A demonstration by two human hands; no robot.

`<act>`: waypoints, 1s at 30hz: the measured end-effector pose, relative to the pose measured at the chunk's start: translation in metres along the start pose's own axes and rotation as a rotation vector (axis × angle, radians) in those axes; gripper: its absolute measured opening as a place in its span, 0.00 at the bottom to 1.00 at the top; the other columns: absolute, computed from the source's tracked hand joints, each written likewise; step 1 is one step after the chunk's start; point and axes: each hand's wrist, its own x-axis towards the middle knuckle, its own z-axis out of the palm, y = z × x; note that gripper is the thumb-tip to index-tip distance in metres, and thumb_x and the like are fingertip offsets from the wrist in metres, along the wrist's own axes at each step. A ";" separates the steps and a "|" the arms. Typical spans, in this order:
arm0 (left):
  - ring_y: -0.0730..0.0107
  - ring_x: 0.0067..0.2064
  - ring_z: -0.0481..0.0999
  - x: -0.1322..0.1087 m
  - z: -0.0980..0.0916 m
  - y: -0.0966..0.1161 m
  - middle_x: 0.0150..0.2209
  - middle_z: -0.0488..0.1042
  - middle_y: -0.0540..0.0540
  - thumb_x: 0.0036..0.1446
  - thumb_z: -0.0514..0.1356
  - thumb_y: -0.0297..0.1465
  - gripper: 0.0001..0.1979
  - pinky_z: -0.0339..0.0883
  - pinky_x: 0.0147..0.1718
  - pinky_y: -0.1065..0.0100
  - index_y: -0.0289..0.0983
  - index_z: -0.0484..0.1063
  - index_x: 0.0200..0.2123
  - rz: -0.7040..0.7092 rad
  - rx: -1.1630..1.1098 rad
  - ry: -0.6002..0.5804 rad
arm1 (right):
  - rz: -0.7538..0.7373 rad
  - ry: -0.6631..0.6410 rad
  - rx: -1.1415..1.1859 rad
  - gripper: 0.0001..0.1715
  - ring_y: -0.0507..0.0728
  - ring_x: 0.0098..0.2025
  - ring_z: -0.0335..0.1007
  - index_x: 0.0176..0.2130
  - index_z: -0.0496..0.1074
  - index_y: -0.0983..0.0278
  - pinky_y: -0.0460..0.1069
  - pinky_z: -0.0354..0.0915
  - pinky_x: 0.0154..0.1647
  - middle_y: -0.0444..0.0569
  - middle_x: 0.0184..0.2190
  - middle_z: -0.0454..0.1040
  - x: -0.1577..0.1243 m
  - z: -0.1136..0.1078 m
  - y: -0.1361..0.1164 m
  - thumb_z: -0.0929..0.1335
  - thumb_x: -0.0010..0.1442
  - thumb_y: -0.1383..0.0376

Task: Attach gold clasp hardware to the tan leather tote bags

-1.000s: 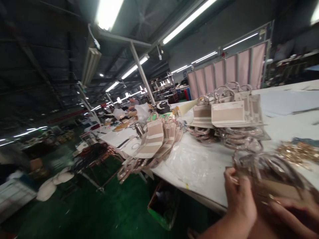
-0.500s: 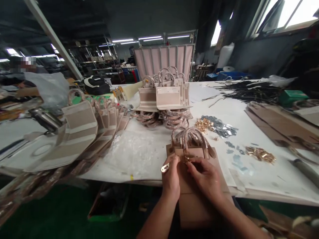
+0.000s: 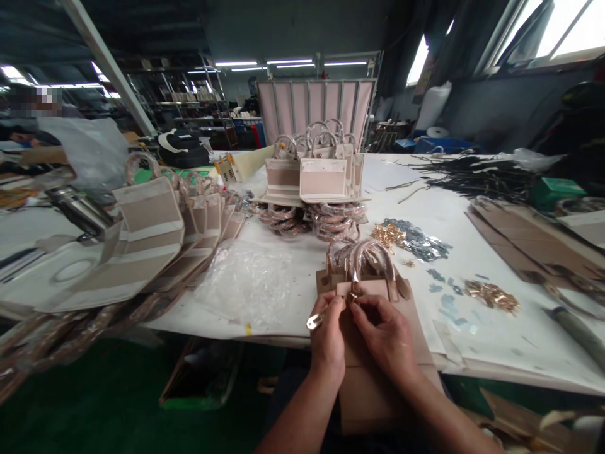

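A tan bag [image 3: 411, 318] with wrapped loop handles [image 3: 363, 258] lies at the white table's near edge. My left hand [image 3: 329, 334] and my right hand [image 3: 385, 334] meet at the bag's top edge, under the handles. Both are closed in a pinch on a small gold fitting [image 3: 353, 294] on the bag. A gold clip [image 3: 313, 321] sticks out beside my left hand's fingers.
Stacks of finished beige bags stand behind [image 3: 326, 180] and lean at the left [image 3: 151, 227]. Piles of gold fittings [image 3: 491, 295] and grey pieces [image 3: 416, 239] lie to the right. A clear plastic sheet [image 3: 250, 284] covers the table's left part. A person works at far left.
The view swung from the left side of the hall down to the bag. Over the last half second my hands stayed pinched at the bag's top edge, barely shifting.
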 end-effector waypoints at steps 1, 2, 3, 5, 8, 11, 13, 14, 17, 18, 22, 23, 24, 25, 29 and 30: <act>0.64 0.43 0.78 0.000 0.001 0.001 0.37 0.81 0.49 0.58 0.67 0.39 0.10 0.69 0.46 0.67 0.38 0.79 0.35 0.004 -0.005 -0.005 | -0.007 -0.005 0.003 0.13 0.59 0.35 0.79 0.46 0.79 0.60 0.51 0.73 0.38 0.47 0.38 0.82 0.000 0.000 0.000 0.72 0.69 0.54; 0.65 0.43 0.78 -0.001 0.003 0.002 0.36 0.80 0.49 0.58 0.67 0.39 0.10 0.69 0.46 0.67 0.38 0.79 0.35 0.009 -0.008 -0.009 | -0.018 -0.010 0.006 0.13 0.59 0.37 0.79 0.48 0.79 0.60 0.51 0.74 0.39 0.47 0.41 0.82 0.001 0.000 0.000 0.72 0.69 0.55; 0.65 0.43 0.78 -0.001 0.004 0.003 0.36 0.80 0.49 0.59 0.67 0.39 0.10 0.69 0.46 0.67 0.38 0.79 0.35 0.015 -0.007 -0.014 | -0.031 -0.025 0.007 0.13 0.59 0.39 0.80 0.49 0.79 0.60 0.51 0.74 0.40 0.48 0.42 0.82 0.002 -0.001 0.000 0.72 0.69 0.56; 0.65 0.43 0.78 -0.001 0.006 0.003 0.36 0.80 0.49 0.60 0.67 0.39 0.10 0.69 0.46 0.68 0.38 0.79 0.36 0.034 0.013 -0.022 | -0.065 -0.075 0.002 0.11 0.59 0.41 0.80 0.49 0.79 0.58 0.51 0.74 0.42 0.47 0.43 0.82 0.006 -0.003 -0.003 0.71 0.70 0.58; 0.65 0.44 0.77 0.001 0.006 0.002 0.37 0.79 0.49 0.61 0.66 0.40 0.10 0.69 0.47 0.68 0.39 0.80 0.37 0.078 0.080 -0.019 | -0.085 -0.173 -0.005 0.07 0.59 0.38 0.78 0.46 0.78 0.56 0.51 0.73 0.39 0.45 0.40 0.81 0.015 -0.008 -0.009 0.69 0.71 0.61; 0.65 0.44 0.76 0.003 0.004 -0.003 0.38 0.79 0.50 0.62 0.66 0.40 0.10 0.68 0.47 0.68 0.39 0.79 0.37 0.112 0.132 0.004 | -0.069 -0.266 -0.018 0.07 0.59 0.34 0.76 0.44 0.78 0.55 0.51 0.71 0.35 0.44 0.36 0.80 0.023 -0.012 -0.014 0.68 0.70 0.62; 0.65 0.44 0.76 0.004 0.002 -0.007 0.39 0.79 0.50 0.63 0.65 0.41 0.11 0.68 0.47 0.68 0.39 0.79 0.39 0.130 0.161 0.009 | -0.046 -0.306 -0.035 0.07 0.59 0.34 0.75 0.44 0.77 0.55 0.51 0.70 0.35 0.44 0.35 0.80 0.025 -0.014 -0.015 0.67 0.70 0.62; 0.64 0.45 0.76 0.005 0.001 -0.009 0.40 0.79 0.49 0.64 0.64 0.41 0.11 0.68 0.47 0.68 0.39 0.79 0.39 0.137 0.175 0.006 | -0.036 -0.317 -0.044 0.07 0.59 0.35 0.76 0.44 0.77 0.55 0.51 0.70 0.36 0.44 0.36 0.80 0.026 -0.015 -0.015 0.67 0.70 0.62; 0.62 0.47 0.77 0.006 -0.001 -0.013 0.41 0.80 0.48 0.65 0.64 0.42 0.12 0.68 0.49 0.67 0.40 0.79 0.40 0.149 0.210 -0.011 | -0.023 -0.323 -0.091 0.08 0.60 0.37 0.77 0.45 0.77 0.54 0.53 0.71 0.39 0.45 0.38 0.81 0.027 -0.016 -0.013 0.67 0.69 0.62; 0.62 0.47 0.77 0.007 -0.002 -0.014 0.42 0.80 0.48 0.65 0.64 0.43 0.13 0.69 0.49 0.66 0.40 0.79 0.41 0.151 0.219 -0.016 | -0.022 -0.328 -0.108 0.09 0.61 0.38 0.78 0.46 0.77 0.54 0.53 0.71 0.40 0.45 0.39 0.81 0.028 -0.016 -0.013 0.67 0.69 0.63; 0.61 0.48 0.77 0.005 -0.002 -0.011 0.42 0.81 0.47 0.66 0.63 0.45 0.15 0.69 0.49 0.66 0.40 0.80 0.42 0.154 0.277 -0.040 | 0.009 -0.336 -0.094 0.09 0.62 0.40 0.78 0.44 0.77 0.54 0.54 0.71 0.43 0.45 0.40 0.82 0.032 -0.017 -0.015 0.67 0.67 0.64; 0.61 0.48 0.77 0.004 -0.002 -0.009 0.42 0.81 0.47 0.66 0.63 0.46 0.15 0.68 0.49 0.66 0.40 0.80 0.42 0.155 0.297 -0.050 | 0.030 -0.326 -0.070 0.08 0.62 0.40 0.78 0.44 0.77 0.55 0.54 0.72 0.42 0.45 0.39 0.82 0.033 -0.016 -0.015 0.68 0.67 0.64; 0.61 0.47 0.77 0.004 -0.002 -0.008 0.42 0.81 0.47 0.67 0.63 0.46 0.15 0.68 0.49 0.67 0.40 0.80 0.42 0.157 0.314 -0.057 | 0.053 -0.308 -0.041 0.07 0.62 0.39 0.78 0.43 0.77 0.55 0.54 0.72 0.41 0.45 0.38 0.81 0.033 -0.015 -0.015 0.68 0.66 0.63; 0.62 0.47 0.77 0.004 -0.002 -0.008 0.41 0.81 0.48 0.67 0.63 0.46 0.16 0.68 0.49 0.67 0.40 0.80 0.42 0.160 0.328 -0.062 | 0.078 -0.284 -0.006 0.07 0.62 0.38 0.78 0.44 0.77 0.56 0.54 0.72 0.40 0.45 0.37 0.81 0.032 -0.015 -0.013 0.69 0.66 0.63; 0.61 0.48 0.78 0.008 -0.004 -0.010 0.42 0.82 0.48 0.65 0.65 0.47 0.17 0.68 0.49 0.66 0.40 0.81 0.43 0.153 0.307 -0.072 | 0.164 -0.225 0.201 0.10 0.60 0.33 0.77 0.47 0.76 0.56 0.53 0.73 0.35 0.44 0.34 0.80 0.033 -0.013 -0.004 0.71 0.66 0.59; 0.61 0.48 0.78 0.010 -0.004 -0.012 0.43 0.82 0.47 0.65 0.65 0.47 0.17 0.68 0.49 0.66 0.40 0.81 0.44 0.139 0.281 -0.075 | 0.189 -0.236 0.271 0.09 0.59 0.31 0.77 0.45 0.75 0.57 0.52 0.73 0.33 0.44 0.33 0.79 0.034 -0.013 -0.002 0.72 0.66 0.57</act>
